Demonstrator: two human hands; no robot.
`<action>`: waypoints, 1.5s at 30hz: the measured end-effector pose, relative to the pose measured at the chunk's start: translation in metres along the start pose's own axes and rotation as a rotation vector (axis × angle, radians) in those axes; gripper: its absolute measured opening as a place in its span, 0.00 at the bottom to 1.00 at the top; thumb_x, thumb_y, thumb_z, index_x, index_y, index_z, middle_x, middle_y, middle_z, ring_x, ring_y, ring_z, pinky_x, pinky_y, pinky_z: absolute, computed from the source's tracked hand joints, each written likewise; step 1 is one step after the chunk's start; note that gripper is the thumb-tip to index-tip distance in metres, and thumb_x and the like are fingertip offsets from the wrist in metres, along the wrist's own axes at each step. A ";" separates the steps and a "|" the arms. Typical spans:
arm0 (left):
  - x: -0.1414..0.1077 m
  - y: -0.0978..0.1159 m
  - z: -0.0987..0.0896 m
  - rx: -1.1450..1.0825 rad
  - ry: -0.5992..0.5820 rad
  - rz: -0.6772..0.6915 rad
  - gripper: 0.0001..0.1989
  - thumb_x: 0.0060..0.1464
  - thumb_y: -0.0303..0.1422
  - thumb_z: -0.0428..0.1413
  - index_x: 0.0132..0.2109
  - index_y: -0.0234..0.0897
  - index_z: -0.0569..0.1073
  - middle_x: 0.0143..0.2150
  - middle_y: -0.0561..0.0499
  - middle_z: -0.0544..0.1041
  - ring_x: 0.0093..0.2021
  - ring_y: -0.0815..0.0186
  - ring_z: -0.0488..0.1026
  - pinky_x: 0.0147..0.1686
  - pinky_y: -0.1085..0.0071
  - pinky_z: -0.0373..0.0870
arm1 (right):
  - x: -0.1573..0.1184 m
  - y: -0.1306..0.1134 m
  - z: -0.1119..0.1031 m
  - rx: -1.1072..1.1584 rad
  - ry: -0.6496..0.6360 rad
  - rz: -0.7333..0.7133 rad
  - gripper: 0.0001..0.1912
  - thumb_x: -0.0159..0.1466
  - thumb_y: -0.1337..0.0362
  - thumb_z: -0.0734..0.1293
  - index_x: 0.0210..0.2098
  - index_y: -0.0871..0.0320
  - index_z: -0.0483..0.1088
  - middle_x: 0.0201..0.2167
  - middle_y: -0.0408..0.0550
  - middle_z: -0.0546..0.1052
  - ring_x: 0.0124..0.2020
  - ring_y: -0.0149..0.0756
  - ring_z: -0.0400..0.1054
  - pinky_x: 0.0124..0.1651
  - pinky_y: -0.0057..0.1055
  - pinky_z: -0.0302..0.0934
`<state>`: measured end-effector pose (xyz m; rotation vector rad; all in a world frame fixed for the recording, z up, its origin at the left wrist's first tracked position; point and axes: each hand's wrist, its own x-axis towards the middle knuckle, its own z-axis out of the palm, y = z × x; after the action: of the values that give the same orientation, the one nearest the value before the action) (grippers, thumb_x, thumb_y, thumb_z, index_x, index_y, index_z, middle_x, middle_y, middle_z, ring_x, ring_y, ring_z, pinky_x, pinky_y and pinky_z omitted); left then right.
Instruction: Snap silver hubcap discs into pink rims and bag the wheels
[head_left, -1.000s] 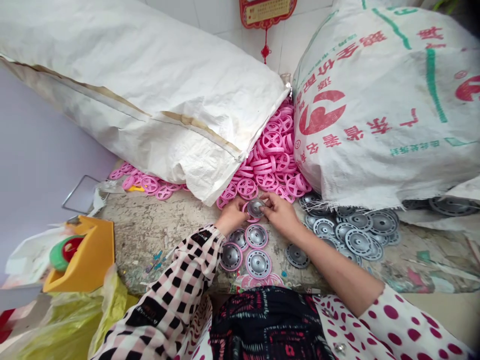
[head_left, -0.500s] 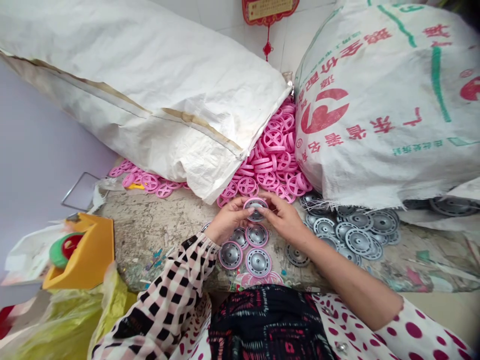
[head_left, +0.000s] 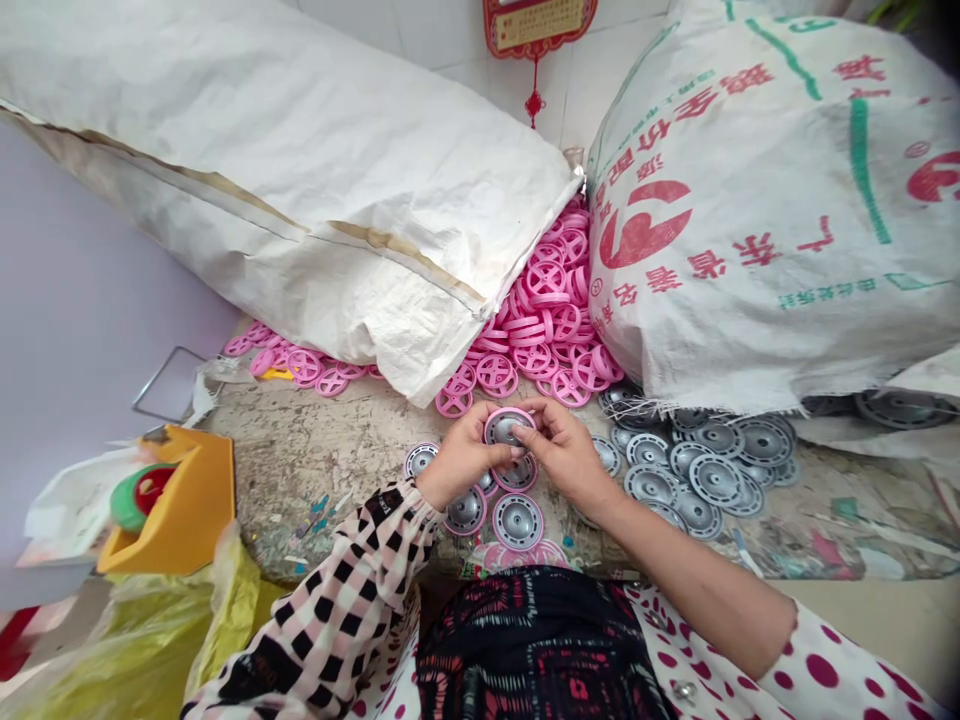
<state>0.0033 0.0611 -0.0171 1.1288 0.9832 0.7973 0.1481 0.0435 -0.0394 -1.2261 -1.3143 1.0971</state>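
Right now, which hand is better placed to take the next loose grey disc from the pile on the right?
Probably the right: the right hand is on that side, nearest the grey discs. The left hand is further away, past the right. Both hands are holding the pink-rimmed disc, so one must let go first.

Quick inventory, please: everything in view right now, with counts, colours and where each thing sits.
woven sacks: two, one plain white at upper left, one white with red and green print at upper right
stained concrete bench: one, grey, across the middle
pink spoked plastic rings: many, heaped between the sacks
grey spoked discs: many, on the bench at right
pink-rimmed grey discs: about five, on the bench by the hands
yellow-orange holder: one, at far left
yellow plastic bag: one, at lower left
red wall plaque: one, at top
left hand and right hand: two, together holding one pink-rimmed grey disc
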 end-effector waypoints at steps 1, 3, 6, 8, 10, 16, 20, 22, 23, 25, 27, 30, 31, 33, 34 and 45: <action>0.000 -0.001 0.001 0.043 0.026 0.018 0.19 0.39 0.28 0.65 0.36 0.37 0.65 0.24 0.60 0.69 0.20 0.75 0.64 0.21 0.78 0.61 | -0.002 0.001 0.002 0.013 0.011 0.003 0.11 0.59 0.59 0.66 0.41 0.54 0.67 0.29 0.41 0.72 0.29 0.33 0.65 0.34 0.30 0.61; -0.001 -0.002 0.002 0.121 0.063 0.038 0.17 0.39 0.27 0.64 0.36 0.37 0.65 0.24 0.60 0.68 0.20 0.75 0.63 0.21 0.78 0.60 | -0.005 0.003 0.002 0.015 0.015 0.011 0.12 0.59 0.57 0.66 0.42 0.54 0.66 0.28 0.40 0.72 0.28 0.33 0.65 0.33 0.30 0.61; -0.005 0.002 -0.004 0.184 0.006 -0.048 0.18 0.38 0.28 0.63 0.38 0.37 0.66 0.25 0.59 0.69 0.21 0.74 0.64 0.21 0.77 0.61 | -0.004 0.003 -0.012 -0.140 -0.100 -0.019 0.12 0.62 0.56 0.63 0.42 0.55 0.68 0.29 0.42 0.73 0.30 0.34 0.67 0.35 0.30 0.62; -0.011 0.009 -0.013 0.215 -0.094 -0.140 0.20 0.39 0.29 0.63 0.41 0.37 0.66 0.27 0.58 0.70 0.22 0.73 0.65 0.22 0.76 0.62 | 0.002 -0.001 -0.029 -0.389 -0.188 -0.109 0.13 0.65 0.57 0.60 0.41 0.56 0.71 0.34 0.47 0.76 0.37 0.37 0.69 0.42 0.32 0.62; -0.017 0.017 -0.024 0.305 -0.187 -0.208 0.21 0.42 0.31 0.62 0.45 0.36 0.67 0.29 0.56 0.71 0.23 0.72 0.65 0.23 0.75 0.63 | 0.009 -0.007 -0.047 -0.755 -0.197 -0.162 0.15 0.67 0.59 0.57 0.43 0.59 0.72 0.40 0.53 0.77 0.43 0.41 0.69 0.47 0.35 0.60; -0.019 0.027 -0.042 0.985 -0.180 -0.064 0.25 0.45 0.33 0.61 0.54 0.40 0.72 0.43 0.49 0.75 0.41 0.62 0.71 0.43 0.67 0.67 | 0.010 -0.017 -0.054 -1.440 -0.309 -0.023 0.18 0.65 0.56 0.61 0.44 0.63 0.73 0.43 0.60 0.77 0.47 0.50 0.68 0.49 0.41 0.57; 0.002 0.026 -0.034 1.270 0.015 0.073 0.16 0.55 0.35 0.54 0.50 0.40 0.75 0.41 0.47 0.77 0.41 0.60 0.73 0.44 0.66 0.67 | 0.002 -0.014 -0.040 -1.475 -0.325 -0.023 0.15 0.66 0.63 0.59 0.45 0.63 0.72 0.40 0.59 0.77 0.45 0.50 0.69 0.45 0.40 0.57; 0.019 0.024 -0.028 1.385 0.082 0.125 0.14 0.58 0.33 0.50 0.49 0.41 0.75 0.42 0.47 0.77 0.42 0.60 0.74 0.43 0.66 0.67 | 0.002 -0.012 -0.037 -1.474 -0.328 -0.023 0.15 0.66 0.66 0.57 0.46 0.64 0.71 0.39 0.60 0.77 0.43 0.50 0.70 0.44 0.40 0.58; 0.027 0.023 -0.025 1.449 0.107 0.141 0.15 0.59 0.32 0.49 0.50 0.42 0.75 0.43 0.46 0.77 0.43 0.60 0.74 0.43 0.66 0.67 | 0.002 -0.012 -0.037 -1.473 -0.326 -0.022 0.15 0.65 0.67 0.57 0.47 0.65 0.71 0.39 0.60 0.77 0.42 0.50 0.70 0.43 0.40 0.58; 0.044 0.020 -0.020 1.554 0.151 0.144 0.17 0.60 0.30 0.46 0.52 0.40 0.73 0.46 0.44 0.76 0.43 0.59 0.74 0.41 0.66 0.67 | 0.004 -0.012 -0.037 -1.471 -0.323 -0.021 0.15 0.64 0.68 0.58 0.47 0.65 0.71 0.39 0.60 0.77 0.42 0.51 0.71 0.42 0.41 0.58; 0.059 0.016 -0.017 1.605 0.180 0.128 0.17 0.60 0.28 0.44 0.52 0.37 0.72 0.47 0.42 0.74 0.42 0.59 0.74 0.39 0.66 0.68 | 0.005 -0.012 -0.038 -1.464 -0.323 -0.022 0.15 0.63 0.68 0.59 0.47 0.65 0.71 0.39 0.61 0.78 0.42 0.52 0.71 0.42 0.41 0.59; 0.073 0.013 -0.015 1.632 0.171 0.126 0.16 0.60 0.27 0.43 0.47 0.33 0.74 0.46 0.39 0.74 0.42 0.57 0.73 0.38 0.65 0.67 | 0.006 -0.011 -0.040 -1.433 -0.320 -0.037 0.15 0.63 0.69 0.59 0.46 0.65 0.71 0.39 0.61 0.78 0.41 0.50 0.72 0.42 0.40 0.59; 0.074 0.012 -0.015 1.642 0.162 0.134 0.16 0.60 0.26 0.43 0.46 0.33 0.74 0.46 0.39 0.74 0.42 0.57 0.73 0.39 0.65 0.67 | 0.006 -0.010 -0.041 -1.416 -0.315 -0.043 0.15 0.63 0.69 0.59 0.45 0.65 0.72 0.39 0.61 0.78 0.40 0.50 0.72 0.42 0.40 0.59; 0.071 0.013 -0.016 1.658 0.141 0.162 0.15 0.60 0.26 0.43 0.45 0.33 0.74 0.45 0.40 0.73 0.43 0.57 0.73 0.38 0.65 0.67 | 0.005 -0.009 -0.043 -1.375 -0.290 -0.050 0.15 0.63 0.70 0.58 0.45 0.65 0.72 0.37 0.61 0.78 0.40 0.48 0.72 0.43 0.39 0.59; 0.067 0.013 -0.016 1.663 0.131 0.175 0.15 0.60 0.26 0.43 0.44 0.33 0.73 0.45 0.40 0.73 0.43 0.57 0.73 0.38 0.65 0.67 | 0.005 -0.007 -0.045 -1.352 -0.273 -0.052 0.15 0.64 0.71 0.57 0.45 0.66 0.72 0.37 0.61 0.78 0.39 0.48 0.72 0.43 0.39 0.59; -0.005 0.012 -0.009 1.667 -0.134 0.775 0.12 0.63 0.27 0.43 0.38 0.34 0.71 0.35 0.46 0.71 0.36 0.63 0.69 0.38 0.66 0.67 | 0.020 -0.005 -0.031 0.329 0.162 0.261 0.17 0.52 0.50 0.69 0.29 0.55 0.62 0.26 0.40 0.72 0.28 0.32 0.66 0.34 0.33 0.64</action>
<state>-0.0073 0.0634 -0.0052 3.0708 1.0119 0.3011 0.1789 0.0629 -0.0296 -1.2287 -0.8275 1.3089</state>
